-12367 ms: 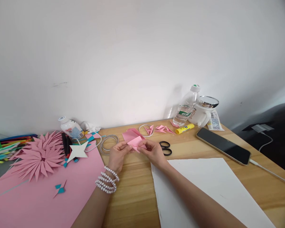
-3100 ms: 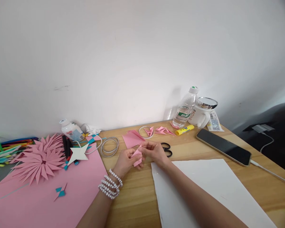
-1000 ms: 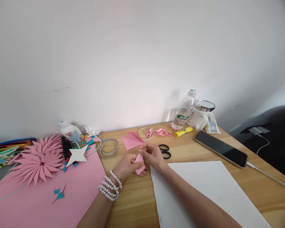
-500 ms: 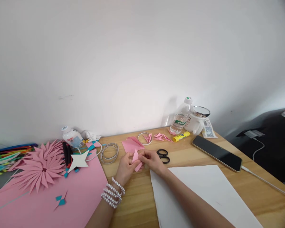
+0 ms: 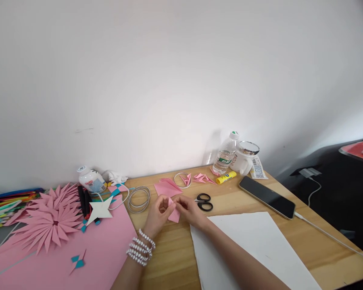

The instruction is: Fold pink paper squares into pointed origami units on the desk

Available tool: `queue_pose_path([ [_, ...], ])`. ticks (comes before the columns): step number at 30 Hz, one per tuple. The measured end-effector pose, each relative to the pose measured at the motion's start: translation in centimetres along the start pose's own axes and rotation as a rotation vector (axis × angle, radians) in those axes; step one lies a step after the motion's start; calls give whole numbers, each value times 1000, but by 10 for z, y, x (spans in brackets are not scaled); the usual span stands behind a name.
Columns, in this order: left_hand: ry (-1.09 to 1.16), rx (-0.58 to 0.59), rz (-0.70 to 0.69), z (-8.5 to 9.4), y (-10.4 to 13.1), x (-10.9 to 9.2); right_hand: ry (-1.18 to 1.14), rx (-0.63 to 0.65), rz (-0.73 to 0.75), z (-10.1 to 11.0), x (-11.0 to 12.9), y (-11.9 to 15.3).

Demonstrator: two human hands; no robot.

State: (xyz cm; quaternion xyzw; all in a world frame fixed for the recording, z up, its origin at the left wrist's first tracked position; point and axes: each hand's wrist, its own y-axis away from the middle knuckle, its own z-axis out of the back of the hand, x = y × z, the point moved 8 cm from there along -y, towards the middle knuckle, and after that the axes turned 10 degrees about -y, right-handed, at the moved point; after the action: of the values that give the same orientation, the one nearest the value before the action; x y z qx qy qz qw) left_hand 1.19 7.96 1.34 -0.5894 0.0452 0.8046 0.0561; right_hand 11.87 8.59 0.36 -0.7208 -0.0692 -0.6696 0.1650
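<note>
A small folded piece of pink paper (image 5: 174, 216) is pinched between my two hands above the wooden table. My left hand (image 5: 158, 213), with pearl bracelets at the wrist, grips it from the left with the thumb across it. From the right, my right hand (image 5: 188, 210) holds its upper edge between thumb and fingers. Just behind the hands lies a flat pink paper sheet (image 5: 167, 187). Black-handled scissors (image 5: 205, 202) rest to the right of my right hand, their blades partly hidden. Folded pink pieces (image 5: 202, 178) lie farther back.
A yellow glue stick (image 5: 226, 177), bottle (image 5: 226, 155), mug (image 5: 243, 159) and phone (image 5: 266, 196) stand or lie at right. White board (image 5: 248, 249) lies front right. At left are pink paper (image 5: 105, 249), paper flowers (image 5: 53, 221) and a coiled cable (image 5: 139, 199).
The view has shifted slightly. The pink piece has turned between my fingers, and its pointed top is now mostly covered by them. Both hands still hold it.
</note>
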Motion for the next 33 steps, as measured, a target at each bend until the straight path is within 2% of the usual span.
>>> queue_pose_path([
  [8, 17, -220, -31, 17, -1, 3, 21, 29, -37, -3, -1, 0],
  [10, 59, -208, -17, 16, -1, 4, 16, 28, -29, -1, 0, 0],
  [15, 91, -22, 80, 0, -3, 11, -20, -7, -24, 5, -1, 0],
  [18, 149, -69, 89, 3, -3, 14, -72, -38, -21, 4, -2, -1],
  [20, 288, -75, 122, 1, -2, 16, -145, -106, -5, 7, 0, -2],
  [23, 531, 39, 243, -17, 4, 16, -189, -323, 47, 26, 6, -1],
  [25, 630, 214, 293, -37, 11, 10, -167, -518, 103, 43, 14, 4],
  [27, 672, 420, 329, -61, 22, 2, -148, -656, 141, 53, 21, 10],
  [28, 689, 490, 341, -70, 27, 0, -136, -687, 156, 54, 26, 12],
  [29, 702, 508, 337, -75, 30, -2, -122, -699, 176, 53, 32, 14],
  [33, 682, 490, 288, -80, 29, -3, -76, -642, 288, 38, 68, 19],
])
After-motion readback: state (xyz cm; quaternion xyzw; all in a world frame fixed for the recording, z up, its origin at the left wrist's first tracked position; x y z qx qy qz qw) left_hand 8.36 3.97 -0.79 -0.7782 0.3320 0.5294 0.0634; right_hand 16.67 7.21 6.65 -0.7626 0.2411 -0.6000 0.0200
